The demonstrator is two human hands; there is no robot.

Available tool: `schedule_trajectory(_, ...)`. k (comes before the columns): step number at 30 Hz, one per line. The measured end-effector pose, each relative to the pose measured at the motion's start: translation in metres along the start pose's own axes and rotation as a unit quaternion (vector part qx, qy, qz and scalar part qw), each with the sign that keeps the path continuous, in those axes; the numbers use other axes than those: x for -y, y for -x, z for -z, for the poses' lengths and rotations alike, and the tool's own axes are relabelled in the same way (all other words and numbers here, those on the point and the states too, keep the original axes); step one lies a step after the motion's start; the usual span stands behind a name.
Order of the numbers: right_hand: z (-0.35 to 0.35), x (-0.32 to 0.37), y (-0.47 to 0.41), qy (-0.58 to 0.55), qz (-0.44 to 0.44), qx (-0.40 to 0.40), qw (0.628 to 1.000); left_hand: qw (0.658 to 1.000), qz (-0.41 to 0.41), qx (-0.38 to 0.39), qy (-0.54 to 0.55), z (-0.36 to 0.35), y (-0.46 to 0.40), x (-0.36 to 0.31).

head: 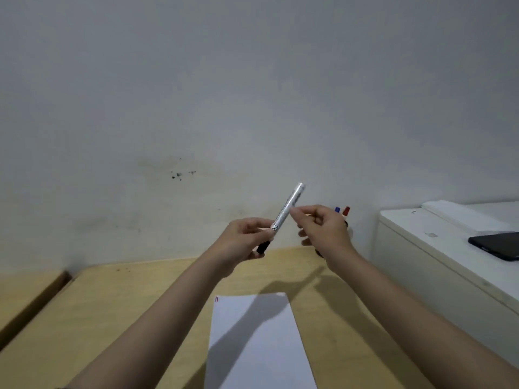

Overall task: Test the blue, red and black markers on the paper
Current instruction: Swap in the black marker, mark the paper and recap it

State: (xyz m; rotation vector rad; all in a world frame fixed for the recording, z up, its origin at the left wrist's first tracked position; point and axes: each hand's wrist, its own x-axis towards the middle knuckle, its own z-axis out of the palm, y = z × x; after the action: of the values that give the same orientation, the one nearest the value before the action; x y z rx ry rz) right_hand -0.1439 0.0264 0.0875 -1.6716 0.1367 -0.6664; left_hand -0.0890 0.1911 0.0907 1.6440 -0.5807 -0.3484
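Note:
Both hands are raised above the table. My left hand (247, 238) grips the lower part of a white-barrelled marker with a black cap, the black marker (286, 210), which tilts up to the right. My right hand (323, 230) pinches the barrel's middle with thumb and forefinger. Behind the right hand, the blue marker (337, 210) and red marker (346, 211) stand upright; only their caps show, and what holds them is mostly hidden. The white paper (258, 341) lies on the table below, with a short blue and a short red stroke in its top left corner.
The wooden table (118, 304) meets a plain wall at the back. A white cabinet (438, 248) stands to the right with a dark phone (497, 245) on top. A gap runs along the table's left side.

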Motion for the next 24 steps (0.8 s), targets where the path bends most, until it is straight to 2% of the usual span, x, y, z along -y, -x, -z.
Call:
schedule_trajectory(3,-0.032,0.003,0.019,0.006,-0.06,0.064,0.996,0.998,-0.032,-0.002,-0.063,0.014,0.028,0.007)
schedule_trajectory(7,-0.059,0.004,0.037,-0.034,-0.04,0.035,0.998,0.991,-0.036,-0.088,-0.098,0.036,0.055,0.016)
schedule_trajectory(10,-0.072,0.008,0.046,-0.064,-0.032,0.018,0.997,0.988,-0.038,-0.12,-0.095,0.052,0.072,0.024)
schedule_trajectory(14,-0.084,0.007,0.058,-0.106,-0.053,0.072,0.99,0.976,-0.066,-0.155,-0.138,0.058,0.084,0.032)
schedule_trajectory(17,-0.092,0.002,0.065,-0.094,-0.07,0.122,0.986,0.963,-0.095,-0.182,-0.176,0.057,0.089,0.038)
schedule_trajectory(20,-0.097,-0.008,0.066,-0.101,-0.081,0.111,0.985,0.956,-0.116,-0.208,-0.173,0.055,0.09,0.045)
schedule_trajectory(24,-0.099,-0.018,0.065,-0.116,-0.075,0.115,0.984,0.949,-0.13,-0.2,-0.207,0.052,0.088,0.052)
